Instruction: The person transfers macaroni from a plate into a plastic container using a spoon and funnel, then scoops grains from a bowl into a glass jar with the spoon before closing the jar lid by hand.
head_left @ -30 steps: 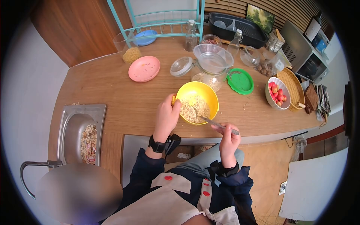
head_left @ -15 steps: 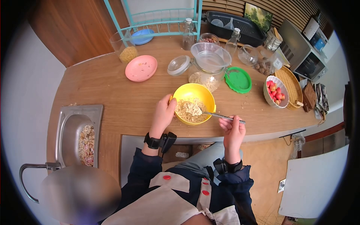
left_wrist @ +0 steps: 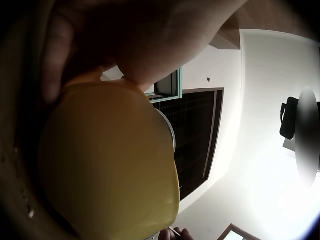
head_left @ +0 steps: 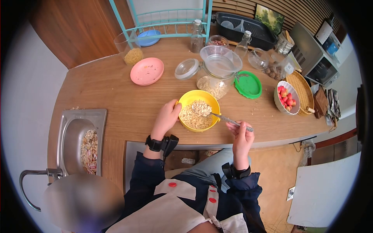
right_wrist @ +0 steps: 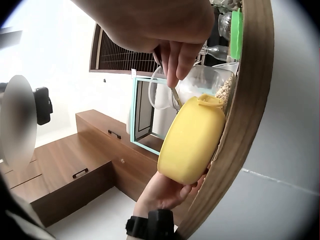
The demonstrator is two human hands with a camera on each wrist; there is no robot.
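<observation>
A yellow bowl (head_left: 193,97) with rolled oats (head_left: 194,120) inside is near the counter's front edge. At its left side my left hand (head_left: 166,119) grips the rim and side handle. My right hand (head_left: 241,136) pinches the handle of a metal spoon (head_left: 229,120), which slants over the bowl's right rim. Oats are heaped around the spoon's bowl end and hide it. The bowl's outer wall (left_wrist: 110,160) fills much of the left wrist view. In the right wrist view, fingers of the left hand (right_wrist: 167,192) support the bowl's far side.
Behind the bowl stands a glass jar (head_left: 225,77) of oats with a clear plastic bowl (head_left: 221,58) on top. A green lid (head_left: 248,85) and a pink plate (head_left: 147,72) flank it. Red fruit in a white bowl (head_left: 280,103) lies right; a sink (head_left: 66,128) is left.
The spoon has come up from within the oats with a heap on it, and my right hand has shifted a little right. My left hand keeps holding the bowl.
</observation>
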